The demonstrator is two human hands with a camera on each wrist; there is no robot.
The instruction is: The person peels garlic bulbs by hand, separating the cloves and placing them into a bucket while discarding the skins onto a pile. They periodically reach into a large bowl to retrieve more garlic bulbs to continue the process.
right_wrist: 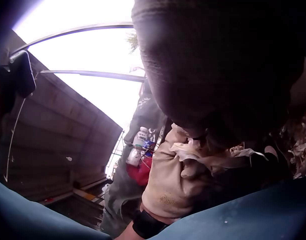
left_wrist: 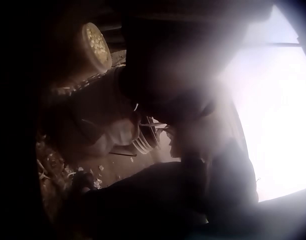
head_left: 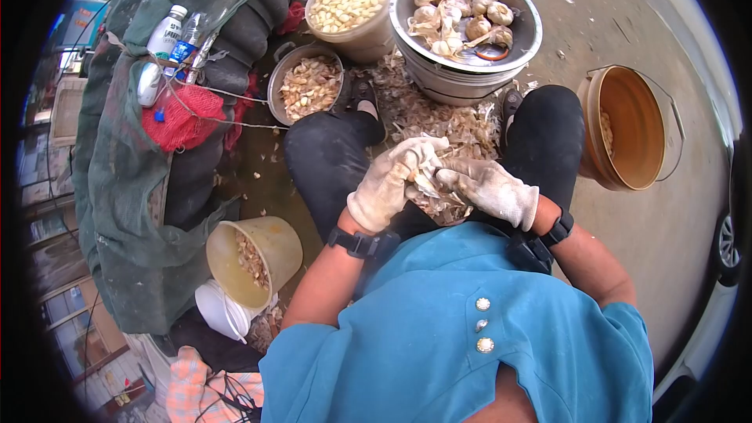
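Note:
Both hands wear off-white gloves and meet over the lap. The left hand (head_left: 394, 180) has its fingers curled round a piece of garlic with pale, papery skin (head_left: 425, 182); in the right wrist view the loose skin (right_wrist: 193, 152) sticks out from the left hand (right_wrist: 168, 185). The right hand (head_left: 493, 190) pinches at the same garlic from the other side, fingers bent. Garlic peelings (head_left: 446, 129) cover the ground between the feet. The left wrist view is dark and blurred, so the fingers are hard to make out there.
Ahead stand a metal bowl (head_left: 529, 27) of whole garlic bulbs, a tub (head_left: 368, 39) of peeled cloves and a pot (head_left: 274, 94) of unpeeled cloves. An orange-brown bucket (head_left: 642, 129) is at the right. A cream bucket (head_left: 286, 254) lies tipped at the left, near green netting (head_left: 117, 211).

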